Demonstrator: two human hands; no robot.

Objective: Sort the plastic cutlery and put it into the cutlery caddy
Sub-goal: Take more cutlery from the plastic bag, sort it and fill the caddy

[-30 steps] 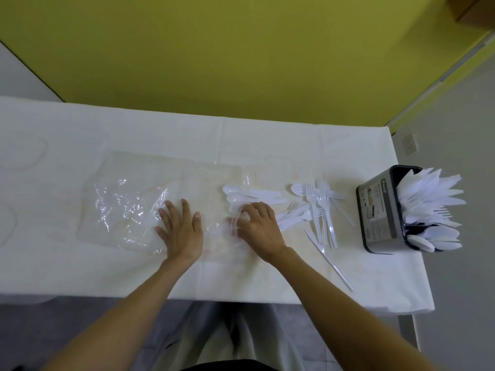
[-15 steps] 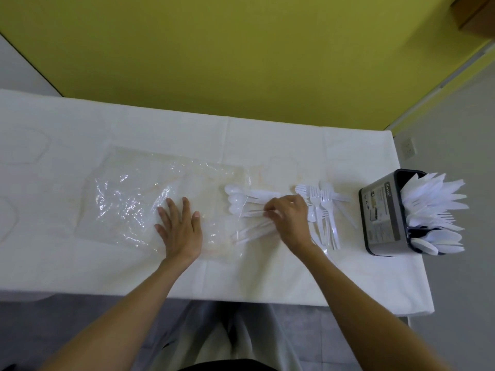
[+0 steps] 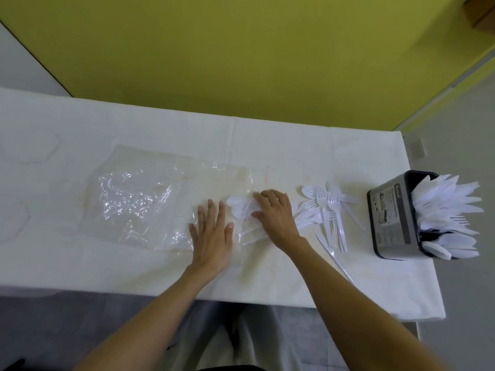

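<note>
Flat on the white table, my left hand presses down on a clear plastic bag near its right end. Just to the right, my right hand has its fingers curled over a bunch of white plastic spoons at the bag's mouth, with their handles hidden under the palm. A loose pile of white forks and spoons lies further right. A white knife lies beside my right forearm. The grey cutlery caddy stands at the table's right end, with white cutlery sticking out.
The white-covered table runs along a yellow-green wall. Its near edge is just below my wrists. The caddy sits close to the right edge, beyond which is grey floor.
My right hand reached right along the spoon handles toward the fork pile, then came back left over the spoons. My left hand stayed flat on the bag.
</note>
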